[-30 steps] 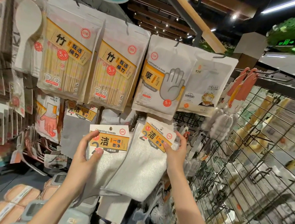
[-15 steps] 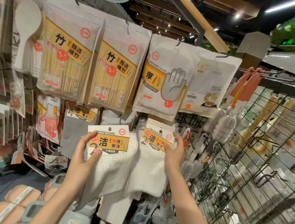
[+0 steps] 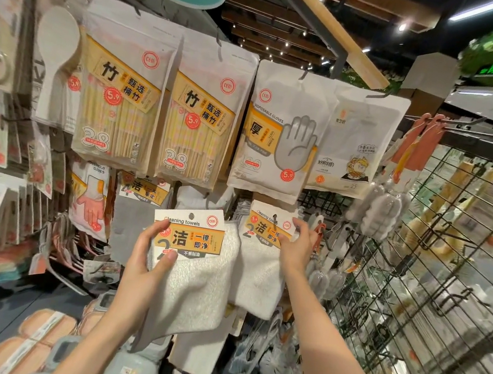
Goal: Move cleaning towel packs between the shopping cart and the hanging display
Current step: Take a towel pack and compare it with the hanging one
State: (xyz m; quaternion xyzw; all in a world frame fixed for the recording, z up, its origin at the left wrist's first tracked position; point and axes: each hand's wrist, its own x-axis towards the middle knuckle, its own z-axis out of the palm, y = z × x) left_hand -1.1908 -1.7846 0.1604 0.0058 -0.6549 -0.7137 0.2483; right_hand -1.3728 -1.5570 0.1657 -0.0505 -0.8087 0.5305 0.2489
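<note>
White cleaning towel pack (image 3: 194,273) with an orange header card sits pinched in the left hand (image 3: 150,255), thumb on the card's front and fingers behind. Just to its right, the right hand (image 3: 296,249) grips the header of a second cleaning towel pack (image 3: 260,269) at the hanging display (image 3: 324,202), below the disposable gloves bag (image 3: 279,135) and beside the wire grid (image 3: 433,272).

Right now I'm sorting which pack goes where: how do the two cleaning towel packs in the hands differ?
The left-hand pack is nearer the camera, well below the hooks; the right-hand pack sits up at the display.
The left hand grips its pack's card edge; the right hand pinches its card's corner.
The left-hand pack's label shows fully; the right-hand pack's is partly covered.
Both have white cloth and orange labels.
</note>
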